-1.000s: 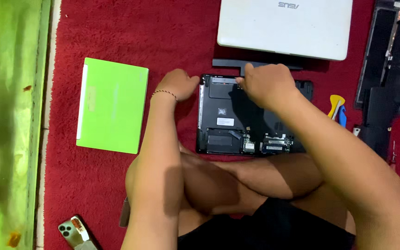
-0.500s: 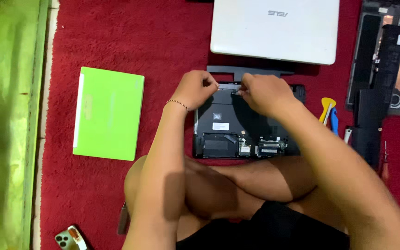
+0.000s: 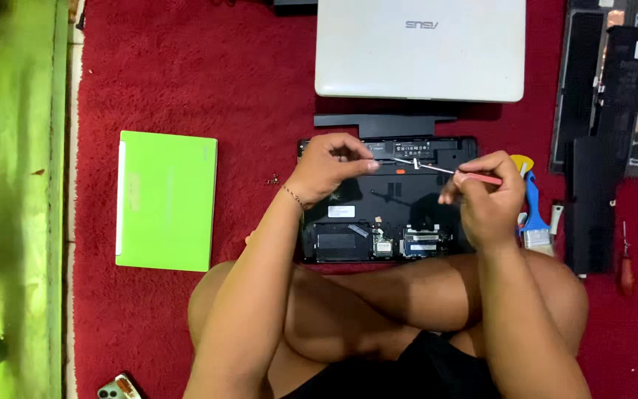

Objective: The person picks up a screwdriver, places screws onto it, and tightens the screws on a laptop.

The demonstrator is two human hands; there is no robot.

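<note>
A red carpet [image 3: 186,89] is spread under everything, with one green mat [image 3: 9,199] along its left edge. Three laptops are counted: one closed white laptop [image 3: 421,48] at the far side, one closed green laptop [image 3: 165,199] to the left, and one black laptop base [image 3: 389,203] lying bottom up in the middle, just beyond the crossed legs, its compartments uncovered. At the far right several black laptop panels [image 3: 599,133] are laid side by side. One blue-handled brush [image 3: 534,218] lies just right of the black base, and one red-handled screwdriver [image 3: 625,270] is seen near the right edge. One phone [image 3: 116,388] shows at the near left. The left hand [image 3: 328,168] is rested on the base's far left corner, fingers curled, though what is pinched cannot be told. A thin red-handled screwdriver [image 3: 444,171] is gripped by the right hand [image 3: 485,199], its tip pointed left over the base.
</note>
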